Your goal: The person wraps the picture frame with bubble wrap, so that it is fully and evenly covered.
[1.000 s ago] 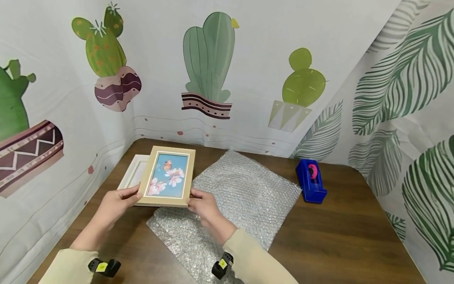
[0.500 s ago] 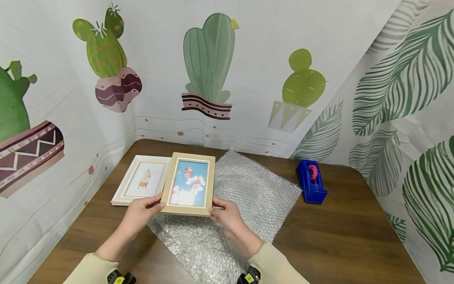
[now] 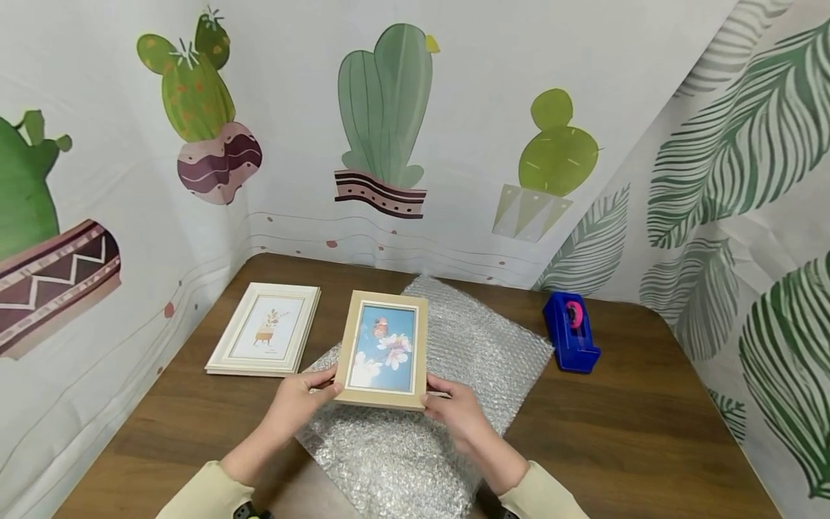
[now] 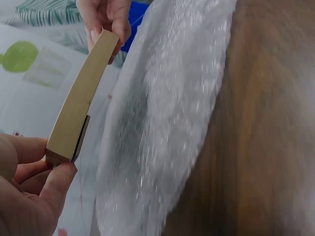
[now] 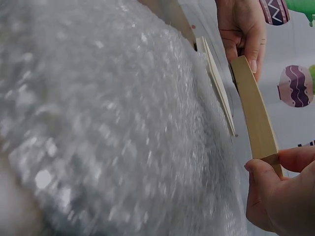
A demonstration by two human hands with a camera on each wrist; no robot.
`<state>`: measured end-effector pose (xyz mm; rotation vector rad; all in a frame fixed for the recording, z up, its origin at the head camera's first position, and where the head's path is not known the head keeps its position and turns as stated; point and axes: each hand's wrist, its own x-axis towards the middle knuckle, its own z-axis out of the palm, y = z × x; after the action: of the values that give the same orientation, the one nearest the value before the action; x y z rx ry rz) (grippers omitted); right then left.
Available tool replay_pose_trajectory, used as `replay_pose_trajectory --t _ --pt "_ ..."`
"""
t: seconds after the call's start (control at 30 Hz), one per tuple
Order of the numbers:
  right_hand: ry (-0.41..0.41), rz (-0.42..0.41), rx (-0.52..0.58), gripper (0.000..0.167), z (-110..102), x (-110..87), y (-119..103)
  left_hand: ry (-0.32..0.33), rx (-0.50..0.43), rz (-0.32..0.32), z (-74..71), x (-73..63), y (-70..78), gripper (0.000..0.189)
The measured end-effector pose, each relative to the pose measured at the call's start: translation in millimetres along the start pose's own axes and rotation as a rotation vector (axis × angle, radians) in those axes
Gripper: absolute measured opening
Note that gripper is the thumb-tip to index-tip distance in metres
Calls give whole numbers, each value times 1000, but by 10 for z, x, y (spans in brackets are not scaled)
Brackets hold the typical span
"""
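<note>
A light wood picture frame (image 3: 382,349) with a butterfly and pink-white blossoms on blue is held up over the bubble wrap (image 3: 402,447). My left hand (image 3: 300,405) pinches its lower left corner, thumb on the front edge. At the lower right corner my right hand (image 3: 460,414) grips it the same way. Both wrist views show the frame's bottom edge (image 4: 81,96) side-on, raised above the wrap, with thumb and fingers at each end. The sheet of bubble wrap lies turned diagonally on the table, partly hidden by the frame and my forearms.
White picture frames (image 3: 264,330) lie stacked at the left of the brown wooden table (image 3: 622,432), the top one showing a potted plant. A blue tape dispenser (image 3: 572,333) with a pink core stands right of the wrap. A cactus-printed cloth (image 3: 467,144) hangs behind.
Both hands have carried the wooden picture frame right and toward me, from over the white frames to above the bubble wrap. The white frames are now uncovered.
</note>
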<state>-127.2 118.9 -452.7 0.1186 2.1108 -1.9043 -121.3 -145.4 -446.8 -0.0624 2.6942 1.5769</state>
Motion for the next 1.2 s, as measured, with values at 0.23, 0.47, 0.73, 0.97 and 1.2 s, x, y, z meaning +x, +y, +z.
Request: replay_pose_trajectory --t 0.23,0.47,0.73,0.97,1.2 --pt "52 22 29 50 -183 -85 55 -20 -19 65 198 -7 53 37" --pt "13 47 17 52 -333 -105 82 -39 -11 95 324 -45 51 37" --pt "30 63 24 53 -425 -171 128 -136 -38 159 385 -16 71 41" --pt "73 83 36 53 -452 -218 141 -144 -60 141 457 13 99 41" --pt "94 104 22 52 -460 -231 203 -145 -56 132 538 2 27 41"
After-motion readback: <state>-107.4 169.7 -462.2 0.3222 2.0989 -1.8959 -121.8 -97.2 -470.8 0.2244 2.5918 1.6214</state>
